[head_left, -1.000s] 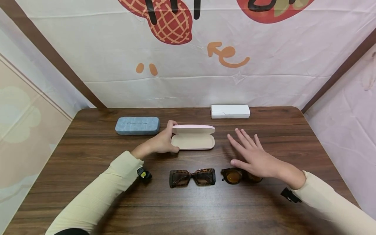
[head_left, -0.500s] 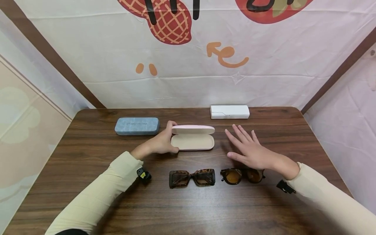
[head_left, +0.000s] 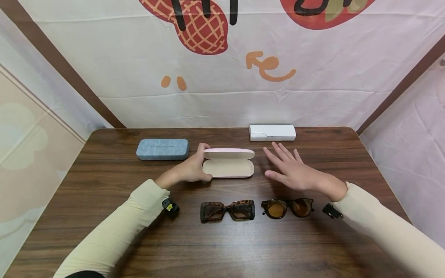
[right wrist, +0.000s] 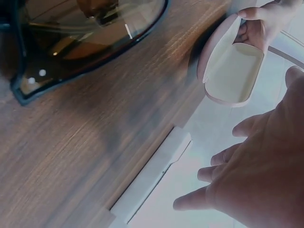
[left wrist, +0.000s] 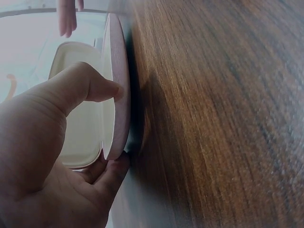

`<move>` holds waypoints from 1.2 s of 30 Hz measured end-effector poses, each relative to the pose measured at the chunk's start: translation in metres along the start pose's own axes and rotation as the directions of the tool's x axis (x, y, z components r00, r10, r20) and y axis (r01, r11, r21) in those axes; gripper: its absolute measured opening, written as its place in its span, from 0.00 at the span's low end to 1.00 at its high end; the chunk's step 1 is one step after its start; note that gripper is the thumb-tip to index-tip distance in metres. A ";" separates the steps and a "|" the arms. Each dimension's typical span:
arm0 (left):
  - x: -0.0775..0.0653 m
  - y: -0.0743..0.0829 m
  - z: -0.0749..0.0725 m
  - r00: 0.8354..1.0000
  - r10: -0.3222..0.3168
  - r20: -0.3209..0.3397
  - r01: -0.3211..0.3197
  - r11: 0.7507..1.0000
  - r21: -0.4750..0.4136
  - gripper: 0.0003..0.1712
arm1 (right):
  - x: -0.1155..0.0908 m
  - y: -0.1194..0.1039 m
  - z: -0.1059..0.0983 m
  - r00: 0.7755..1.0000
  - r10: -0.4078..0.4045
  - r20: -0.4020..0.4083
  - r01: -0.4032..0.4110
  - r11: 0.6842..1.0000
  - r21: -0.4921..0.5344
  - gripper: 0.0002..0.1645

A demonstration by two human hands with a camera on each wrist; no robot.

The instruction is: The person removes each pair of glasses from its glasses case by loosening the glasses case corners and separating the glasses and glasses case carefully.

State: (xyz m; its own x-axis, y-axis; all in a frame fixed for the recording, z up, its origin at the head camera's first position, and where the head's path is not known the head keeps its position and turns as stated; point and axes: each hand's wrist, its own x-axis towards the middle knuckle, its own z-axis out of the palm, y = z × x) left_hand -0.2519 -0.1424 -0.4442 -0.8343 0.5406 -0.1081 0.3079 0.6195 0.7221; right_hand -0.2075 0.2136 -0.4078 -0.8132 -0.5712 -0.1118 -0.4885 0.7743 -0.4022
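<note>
An opened pink glasses case (head_left: 228,168) with a cream lining stands in the middle of the table, its lid raised at the back. My left hand (head_left: 187,166) grips its left end; in the left wrist view the thumb presses the front edge of the case (left wrist: 121,95) while fingers lie behind its end. To the right of the case hovers my right hand (head_left: 293,170), fingers spread and holding nothing. Nearer me lie tortoiseshell sunglasses (head_left: 227,211) with rectangular lenses. Beside them, below the right hand, are dark-framed sunglasses (head_left: 287,207) with amber lenses.
A blue glasses case (head_left: 162,149) lies closed at the back left, close to the left hand. Toward the back right sits a closed white case (head_left: 272,133). A printed cloth (head_left: 215,104) hangs behind the wooden table (head_left: 222,247).
My right hand has moved away from me and slightly left, uncovering the amber-lens sunglasses. The left hand and the pink case have stayed in place.
</note>
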 end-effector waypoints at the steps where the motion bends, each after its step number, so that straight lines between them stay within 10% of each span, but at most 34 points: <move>1: 0.000 0.000 0.000 1.000 0.000 0.000 0.000 1.000 0.001 0.52 | 0.001 0.000 0.000 1.000 0.000 0.003 0.000 1.000 0.001 0.46; 36: -0.002 0.001 0.001 1.000 -0.008 0.000 0.008 1.000 0.009 0.52 | 0.044 -0.013 0.003 0.998 -0.065 -0.013 0.066 0.985 0.158 0.42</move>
State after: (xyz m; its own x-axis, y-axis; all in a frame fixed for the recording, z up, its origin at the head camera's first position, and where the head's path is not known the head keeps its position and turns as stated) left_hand -0.2498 -0.1421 -0.4438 -0.8368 0.5354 -0.1142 0.3051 0.6294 0.7147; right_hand -0.2363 0.1777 -0.4107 -0.7838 -0.6167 -0.0734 -0.4851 0.6818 -0.5476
